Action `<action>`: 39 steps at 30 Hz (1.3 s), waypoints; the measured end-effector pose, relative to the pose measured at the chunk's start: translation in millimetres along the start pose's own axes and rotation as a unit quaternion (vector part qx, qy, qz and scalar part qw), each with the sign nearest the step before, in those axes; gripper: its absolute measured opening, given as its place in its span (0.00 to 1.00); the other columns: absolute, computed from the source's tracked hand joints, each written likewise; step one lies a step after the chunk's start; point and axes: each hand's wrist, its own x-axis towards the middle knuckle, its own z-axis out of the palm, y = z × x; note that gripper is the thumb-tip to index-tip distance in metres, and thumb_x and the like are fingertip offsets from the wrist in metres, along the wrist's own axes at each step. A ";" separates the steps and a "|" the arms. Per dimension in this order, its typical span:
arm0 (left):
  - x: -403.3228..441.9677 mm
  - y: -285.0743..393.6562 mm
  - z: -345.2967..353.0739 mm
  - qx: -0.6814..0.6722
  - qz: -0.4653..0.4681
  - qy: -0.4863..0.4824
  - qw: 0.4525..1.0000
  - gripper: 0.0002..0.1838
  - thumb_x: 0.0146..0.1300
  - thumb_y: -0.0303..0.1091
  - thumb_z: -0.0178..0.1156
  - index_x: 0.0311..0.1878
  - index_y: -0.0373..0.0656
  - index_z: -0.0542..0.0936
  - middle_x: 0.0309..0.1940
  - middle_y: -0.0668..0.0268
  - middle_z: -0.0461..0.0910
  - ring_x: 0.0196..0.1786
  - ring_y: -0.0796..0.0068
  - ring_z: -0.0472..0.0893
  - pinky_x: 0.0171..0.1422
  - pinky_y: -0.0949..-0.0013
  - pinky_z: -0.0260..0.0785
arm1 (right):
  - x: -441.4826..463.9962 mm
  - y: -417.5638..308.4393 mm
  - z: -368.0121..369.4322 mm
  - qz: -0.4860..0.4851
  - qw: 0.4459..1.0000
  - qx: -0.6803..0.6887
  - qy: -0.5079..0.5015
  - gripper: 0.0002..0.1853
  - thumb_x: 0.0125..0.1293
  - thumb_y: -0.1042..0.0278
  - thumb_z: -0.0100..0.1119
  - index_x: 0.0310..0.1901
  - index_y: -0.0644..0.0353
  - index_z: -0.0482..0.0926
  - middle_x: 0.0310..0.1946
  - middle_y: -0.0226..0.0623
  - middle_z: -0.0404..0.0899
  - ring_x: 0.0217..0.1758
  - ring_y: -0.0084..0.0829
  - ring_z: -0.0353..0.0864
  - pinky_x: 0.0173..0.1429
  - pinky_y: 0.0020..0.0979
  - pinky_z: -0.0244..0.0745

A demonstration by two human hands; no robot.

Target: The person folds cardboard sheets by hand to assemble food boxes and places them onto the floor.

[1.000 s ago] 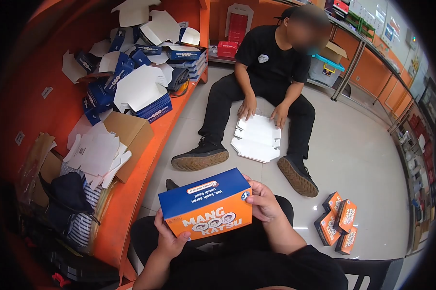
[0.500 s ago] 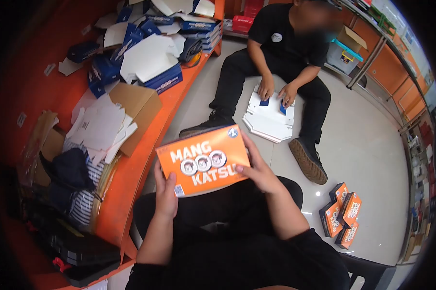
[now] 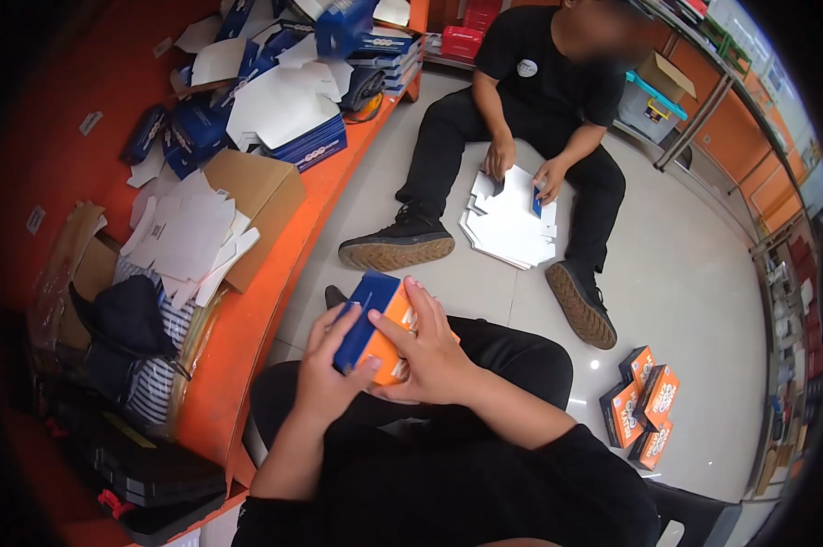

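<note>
An orange and blue cardboard box (image 3: 364,314) is held above my lap, turned so its dark blue side faces up and its orange face points right. My left hand (image 3: 331,369) grips its left end, thumb on the orange face and fingers over the blue side. My right hand (image 3: 434,351) wraps the orange face from the right, with fingers across its printing. Parts of the box are hidden behind both hands. On the floor to my right sit several similar orange boxes (image 3: 658,397), loosely stacked.
Opposite me a seated person handles flat white carton blanks (image 3: 507,223) on the floor. An orange shelf (image 3: 288,260) on the left bears blue-and-white cartons (image 3: 284,114), a brown cardboard box (image 3: 257,205) and a black case (image 3: 147,465). A blurred blue box (image 3: 343,27) appears above the cartons.
The box in my hands has turned from its printed front facing me to its blue side facing up. My right hand has moved left over it. A blurred blue box has appeared above the shelf pile.
</note>
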 end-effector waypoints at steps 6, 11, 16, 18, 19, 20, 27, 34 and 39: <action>-19.1 -47.9 63.7 -0.278 -0.075 0.054 0.956 0.44 0.51 0.36 0.66 0.67 0.39 0.50 0.60 0.55 0.56 0.62 0.63 0.62 0.64 0.62 0.59 | -13.2 24.4 18.0 0.081 0.994 0.038 0.055 0.46 0.35 0.54 0.70 0.62 0.44 0.63 0.64 0.60 0.45 0.64 0.57 0.52 0.63 0.49 0.52; -17.2 -51.3 90.1 -0.403 -0.146 0.089 0.899 0.38 0.63 0.26 0.50 0.68 0.47 0.37 0.59 0.54 0.59 0.60 0.68 0.64 0.65 0.65 0.57 | -15.6 34.6 37.7 0.054 0.995 -0.060 0.063 0.41 0.35 0.53 0.69 0.58 0.43 0.69 0.64 0.57 0.49 0.62 0.56 0.54 0.58 0.49 0.55; -17.1 -56.8 86.7 -0.397 -0.197 0.101 0.891 0.36 0.64 0.30 0.52 0.66 0.45 0.39 0.58 0.53 0.60 0.59 0.68 0.66 0.62 0.66 0.59 | -16.1 41.2 42.7 -0.008 0.993 -0.119 0.008 0.42 0.40 0.42 0.67 0.60 0.42 0.67 0.65 0.57 0.46 0.62 0.61 0.51 0.59 0.53 0.53; -17.8 -60.9 85.2 -0.350 -0.200 0.106 0.909 0.34 0.65 0.35 0.51 0.65 0.44 0.41 0.57 0.53 0.60 0.58 0.67 0.66 0.61 0.66 0.60 | -15.1 37.8 42.3 -0.011 0.991 -0.131 -0.017 0.42 0.41 0.40 0.65 0.61 0.42 0.65 0.65 0.57 0.46 0.62 0.62 0.50 0.60 0.53 0.52; -13.0 -61.0 77.3 -0.333 -0.205 0.138 0.910 0.33 0.66 0.37 0.50 0.65 0.44 0.42 0.57 0.53 0.60 0.58 0.67 0.66 0.61 0.66 0.61 | -14.3 34.4 40.5 -0.010 0.990 -0.136 -0.035 0.43 0.42 0.39 0.65 0.62 0.42 0.64 0.65 0.57 0.46 0.62 0.63 0.50 0.61 0.54 0.51; -6.2 -62.2 67.4 -0.315 -0.209 0.170 0.910 0.31 0.67 0.40 0.49 0.65 0.44 0.44 0.56 0.53 0.61 0.58 0.67 0.66 0.61 0.66 0.61 | -10.4 30.9 36.1 -0.013 0.994 -0.102 -0.037 0.44 0.42 0.40 0.66 0.62 0.45 0.63 0.64 0.58 0.47 0.63 0.61 0.49 0.62 0.54 0.50; 23.2 -45.7 9.1 -0.446 -0.108 0.291 0.839 0.31 0.67 0.44 0.47 0.66 0.45 0.46 0.60 0.55 0.57 0.61 0.67 0.61 0.64 0.65 0.57 | -14.6 24.9 37.8 0.255 0.793 0.549 0.072 0.53 0.50 0.77 0.65 0.68 0.51 0.33 0.65 0.46 0.47 0.68 0.40 0.52 0.67 0.39 0.55; 7.9 -52.5 43.8 -0.563 -0.105 0.425 0.701 0.27 0.69 0.45 0.43 0.64 0.45 0.49 0.59 0.58 0.59 0.61 0.70 0.61 0.65 0.66 0.54 | -33.5 14.6 82.8 0.231 0.778 0.562 0.159 0.45 0.57 0.76 0.57 0.68 0.51 0.37 0.63 0.40 0.53 0.65 0.34 0.56 0.66 0.38 0.56; 2.0 -49.3 76.3 -0.547 -0.128 0.369 0.740 0.30 0.66 0.38 0.50 0.64 0.41 0.47 0.56 0.57 0.62 0.57 0.71 0.66 0.59 0.68 0.63 | -32.0 9.4 105.5 0.203 0.859 0.430 0.190 0.39 0.61 0.72 0.54 0.66 0.58 0.39 0.61 0.42 0.55 0.62 0.31 0.59 0.65 0.34 0.56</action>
